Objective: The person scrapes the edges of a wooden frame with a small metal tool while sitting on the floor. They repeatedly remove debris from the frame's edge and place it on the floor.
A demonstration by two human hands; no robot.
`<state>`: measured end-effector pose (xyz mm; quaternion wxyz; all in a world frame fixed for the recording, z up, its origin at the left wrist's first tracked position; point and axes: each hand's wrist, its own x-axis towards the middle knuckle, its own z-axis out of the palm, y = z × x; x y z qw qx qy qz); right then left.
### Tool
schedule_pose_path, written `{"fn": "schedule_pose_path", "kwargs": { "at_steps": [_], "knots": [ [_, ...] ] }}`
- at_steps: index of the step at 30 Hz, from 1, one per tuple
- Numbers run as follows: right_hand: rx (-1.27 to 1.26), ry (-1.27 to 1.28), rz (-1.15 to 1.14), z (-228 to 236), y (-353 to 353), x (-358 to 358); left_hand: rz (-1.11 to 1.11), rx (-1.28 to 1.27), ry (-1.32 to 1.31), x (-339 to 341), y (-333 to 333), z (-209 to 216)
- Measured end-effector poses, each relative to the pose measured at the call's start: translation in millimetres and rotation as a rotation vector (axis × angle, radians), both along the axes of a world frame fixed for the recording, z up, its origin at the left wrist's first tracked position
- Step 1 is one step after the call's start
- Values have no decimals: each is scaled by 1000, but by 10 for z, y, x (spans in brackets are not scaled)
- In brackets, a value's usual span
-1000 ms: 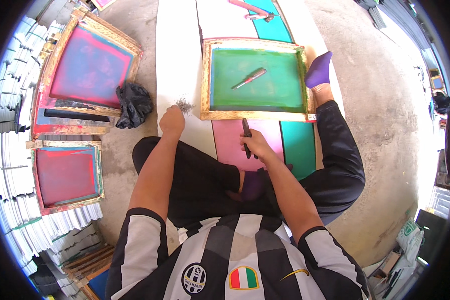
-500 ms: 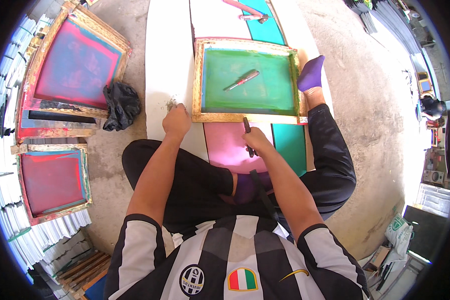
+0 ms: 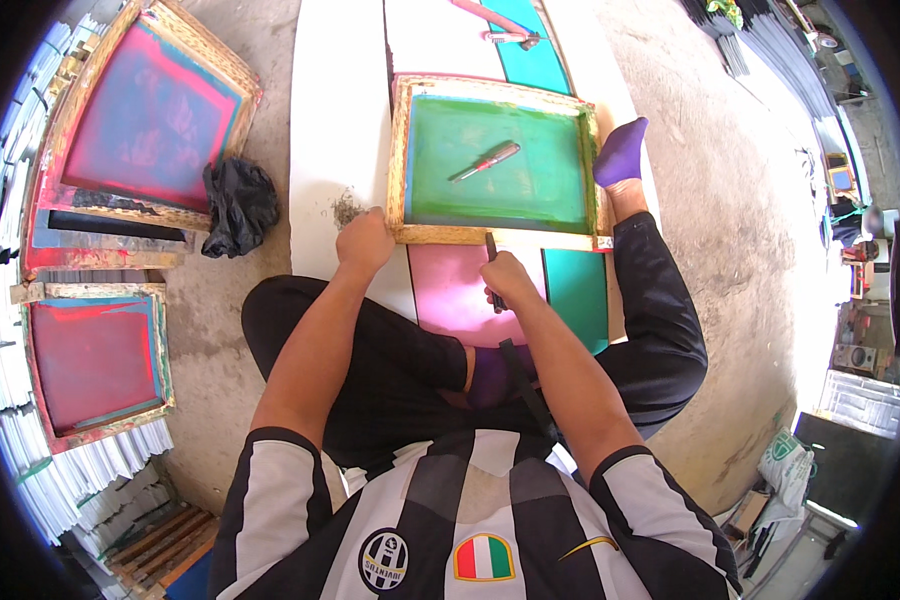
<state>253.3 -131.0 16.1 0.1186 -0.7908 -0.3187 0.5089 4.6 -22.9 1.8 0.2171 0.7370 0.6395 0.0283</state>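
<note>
A wooden screen-printing frame (image 3: 500,236) with green-stained mesh lies flat before me. On its mesh rests a screwdriver (image 3: 486,161) with a reddish handle. My left hand (image 3: 366,242) is closed beside the frame's near left corner, seemingly touching it. What its fingers hold, if anything, is hidden. My right hand (image 3: 508,279) is closed around dark pliers (image 3: 490,247), whose tip meets the near rail of the frame. A small heap of dark bits (image 3: 345,208) sits on the white board just past my left hand.
A hammer (image 3: 510,27) lies beyond the frame on coloured boards. Left, a black plastic bag (image 3: 240,207) rests against a larger stained screen frame (image 3: 210,50), with another frame (image 3: 165,350) below. My socked foot (image 3: 622,150) is at the frame's right side.
My left hand has moved a little right, from near the heap of bits to the frame's corner. The right hand keeps the pliers at the near rail, barely shifting.
</note>
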Motion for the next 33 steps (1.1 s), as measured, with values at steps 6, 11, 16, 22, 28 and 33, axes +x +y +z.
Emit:
{"fn": "schedule_pose_path", "kwargs": {
  "at_steps": [6, 11, 16, 22, 28, 33],
  "knots": [
    [1, -57, -5, 86, 7, -74, -14, 19, -46, -6, -13, 0],
    [17, -31, -50, 18, -22, -99, -11, 17, -36, 12, -1, -16],
    [75, 4, -46, -57, -83, -106, 14, 14, -71, -24, -4, -66],
    [245, 197, -201, -472, -249, -51, 71, -10, 22, 32, -9, 95],
    [249, 306, -66, -186, -299, -78, -195, 275, -287, 163, -143, 65],
    [242, 353, 46, 30, -253, -275, -544, 266, -457, 377, -336, 125]
  ]
}}
